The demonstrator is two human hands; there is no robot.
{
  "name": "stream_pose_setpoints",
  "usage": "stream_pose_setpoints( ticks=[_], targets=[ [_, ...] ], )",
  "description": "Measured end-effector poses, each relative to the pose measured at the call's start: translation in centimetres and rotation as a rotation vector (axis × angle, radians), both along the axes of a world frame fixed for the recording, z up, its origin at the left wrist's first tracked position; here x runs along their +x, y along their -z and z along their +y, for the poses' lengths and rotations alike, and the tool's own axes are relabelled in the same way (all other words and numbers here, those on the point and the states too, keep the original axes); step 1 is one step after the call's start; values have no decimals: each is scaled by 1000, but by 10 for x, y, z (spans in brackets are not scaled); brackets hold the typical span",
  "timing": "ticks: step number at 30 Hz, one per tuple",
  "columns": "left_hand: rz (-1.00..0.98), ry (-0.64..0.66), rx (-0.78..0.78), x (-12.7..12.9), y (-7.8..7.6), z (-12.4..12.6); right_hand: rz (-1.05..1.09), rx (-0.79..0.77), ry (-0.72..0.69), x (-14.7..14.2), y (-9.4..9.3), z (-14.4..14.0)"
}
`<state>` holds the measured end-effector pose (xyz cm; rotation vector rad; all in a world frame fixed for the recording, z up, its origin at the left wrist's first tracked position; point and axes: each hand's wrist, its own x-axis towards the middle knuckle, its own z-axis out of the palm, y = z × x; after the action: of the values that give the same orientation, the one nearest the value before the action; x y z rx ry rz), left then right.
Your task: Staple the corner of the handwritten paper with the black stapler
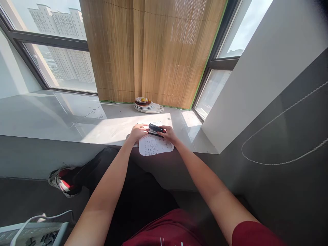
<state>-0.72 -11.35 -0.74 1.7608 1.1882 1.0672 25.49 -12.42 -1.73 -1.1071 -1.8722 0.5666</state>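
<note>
A black stapler (156, 128) is in my right hand (168, 133), with the fingers around its right end. Its upper arm stands tilted away from the base at the left. My left hand (138, 132) rests at the left side of the stapler, fingers stretched towards its front end; I cannot tell whether they touch it. Beneath both hands lies a white sheet of paper (155, 146) with rows of handwritten marks, its near edge hanging over the sill's front edge.
The sunlit windowsill (115, 128) carries a stack of plates (145, 105) behind my hands. A bamboo blind (153, 51) hangs behind them. At right a bead chain (266, 164) loops down by the wall. A grey crate (60, 232) with a cable stands low at left.
</note>
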Motion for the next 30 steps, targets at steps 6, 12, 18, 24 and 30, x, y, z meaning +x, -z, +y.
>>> stream_pose_setpoints(
  ticks=[6,12,18,24,30],
  targets=[
    [14,73,2,-1,-3,-1,17,12,-73,-3,0,-1],
    [243,-59,123,7,5,-1,-106,34,45,-9,-6,-7],
    [342,-96,232,1,11,-1,104,65,343,20,2,-2],
    [338,8,265,-1,10,-3,-11,12,413,85,1,4],
    [440,21,277,-2,7,-4,-84,9,313,99,-7,26]
  ],
)
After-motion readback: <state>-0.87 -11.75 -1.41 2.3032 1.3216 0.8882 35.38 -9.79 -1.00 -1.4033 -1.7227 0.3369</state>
